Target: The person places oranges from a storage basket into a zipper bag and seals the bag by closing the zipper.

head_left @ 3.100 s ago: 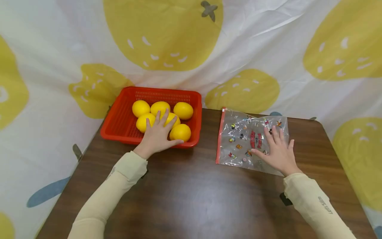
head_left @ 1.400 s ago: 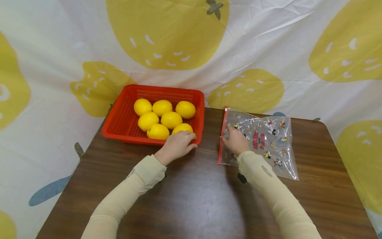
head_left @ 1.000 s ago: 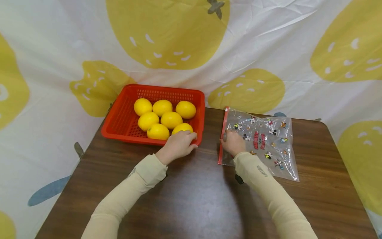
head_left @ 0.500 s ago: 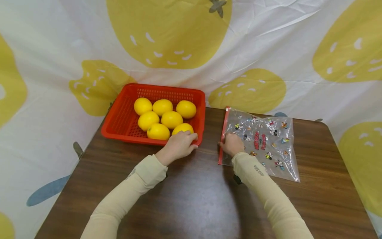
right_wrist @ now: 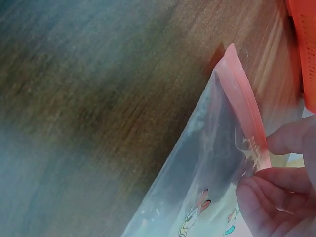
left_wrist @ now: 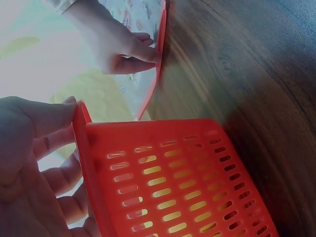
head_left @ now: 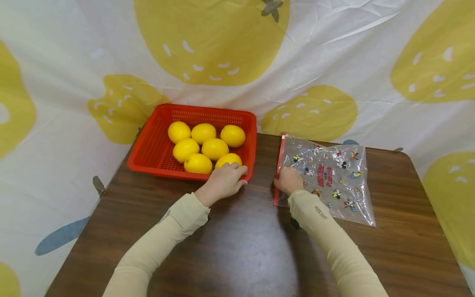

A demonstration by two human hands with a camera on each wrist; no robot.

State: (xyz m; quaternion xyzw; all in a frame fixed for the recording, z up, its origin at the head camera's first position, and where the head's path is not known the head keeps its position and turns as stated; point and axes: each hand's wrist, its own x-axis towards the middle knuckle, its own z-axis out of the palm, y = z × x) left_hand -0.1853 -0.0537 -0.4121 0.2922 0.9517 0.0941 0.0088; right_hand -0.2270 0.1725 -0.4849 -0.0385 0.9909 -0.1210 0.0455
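A red plastic basket (head_left: 147,168) with slotted walls holds several yellow lemons (head_left: 198,164). At its front right corner my left hand (head_left: 224,181) grips the rim, the thumb on one side and the curled fingers on the other, as the left wrist view shows. To the right lies a clear zip bag (head_left: 343,177) printed with small cartoon figures. My right hand (head_left: 289,180) pinches the bag's red zip edge (right_wrist: 242,101) near its middle, between thumb and fingers. The bag is flat, with its zip edge towards the basket.
Both things are on a dark brown wooden table (head_left: 237,247), close to its back edge. Behind and beside it hangs a white cloth (head_left: 230,93) with large yellow fruit prints. A narrow strip of table separates basket and bag.
My left hand has gone from above the lemons to the basket's front right rim and grips it. My right hand has moved left across the bag and now pinches its red edge.
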